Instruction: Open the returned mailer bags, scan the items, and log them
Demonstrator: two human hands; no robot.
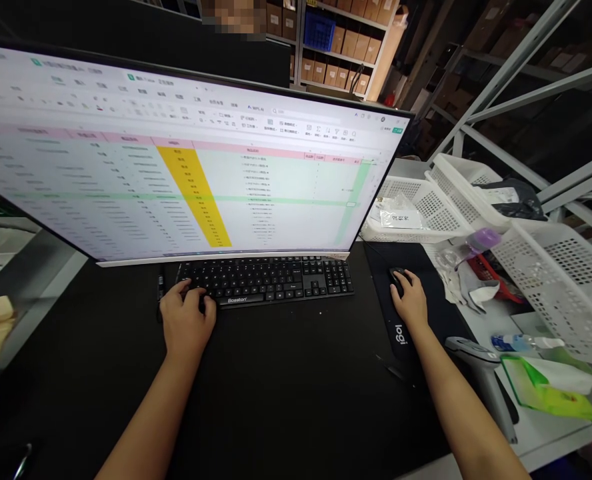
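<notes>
My left hand point(187, 319) rests at the left end of a black keyboard point(271, 277), fingers bent and apart on the keys, holding nothing. On a dark mouse pad point(400, 333), my right hand point(410, 297) is closed over a black computer mouse point(397, 283), most of which it hides. Behind the keyboard stands a wide monitor point(276, 187) showing a spreadsheet with a yellow column and one green highlighted row; its text is blurred.
A barcode scanner point(483, 377) lies right of my right forearm, near a green and white packet point(551, 387). White perforated baskets point(441, 210) line the right side. A pen point(393, 369) lies on the black desk point(286, 387). Shelves with boxes point(349, 43) and a person stand behind the monitor.
</notes>
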